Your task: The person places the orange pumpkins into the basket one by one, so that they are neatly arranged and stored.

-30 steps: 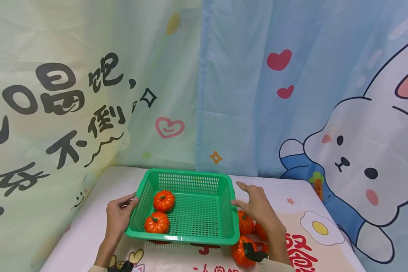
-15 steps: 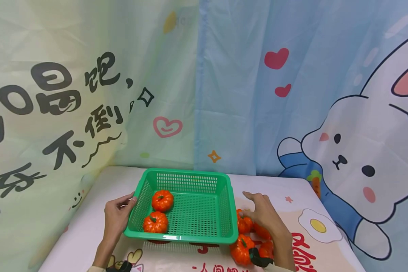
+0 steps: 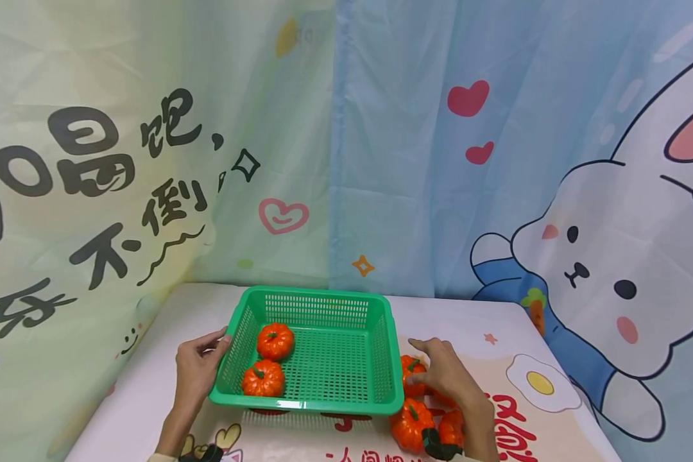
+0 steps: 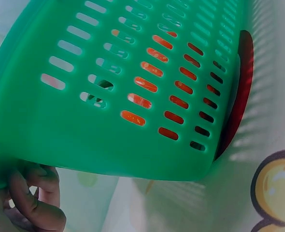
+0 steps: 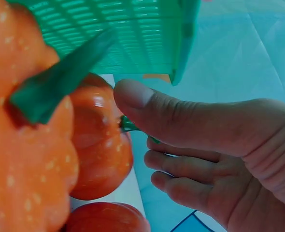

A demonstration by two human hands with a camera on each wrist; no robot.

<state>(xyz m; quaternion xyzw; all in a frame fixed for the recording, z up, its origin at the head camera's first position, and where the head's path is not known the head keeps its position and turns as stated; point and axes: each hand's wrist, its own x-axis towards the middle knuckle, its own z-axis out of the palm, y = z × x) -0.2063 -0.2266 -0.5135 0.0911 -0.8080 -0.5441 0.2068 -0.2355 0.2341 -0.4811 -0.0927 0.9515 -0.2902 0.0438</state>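
A green plastic basket point(image 3: 323, 359) with slotted sides sits over the table. Two small orange pumpkins, one behind point(image 3: 275, 341) and one in front point(image 3: 263, 378), lie at its left end. My left hand point(image 3: 197, 366) grips the basket's left rim; in the left wrist view its curled fingers point(image 4: 36, 198) are at the rim's edge. My right hand point(image 3: 447, 372) is spread over a pumpkin point(image 3: 412, 371) just right of the basket. In the right wrist view, its thumb point(image 5: 181, 116) overlaps that pumpkin's green stem point(image 5: 129, 124), and the other fingers are apart below it.
More pumpkins, a front one point(image 3: 411, 423) and one by the right wrist point(image 3: 452, 427), lie beside the basket, close together. The table point(image 3: 473, 321) bears a printed cloth. A printed curtain point(image 3: 393, 160) hangs behind its far edge.
My right hand has left the basket's right rim, moved right, then come down over the pumpkin beside it. The left hand stays at the left rim.
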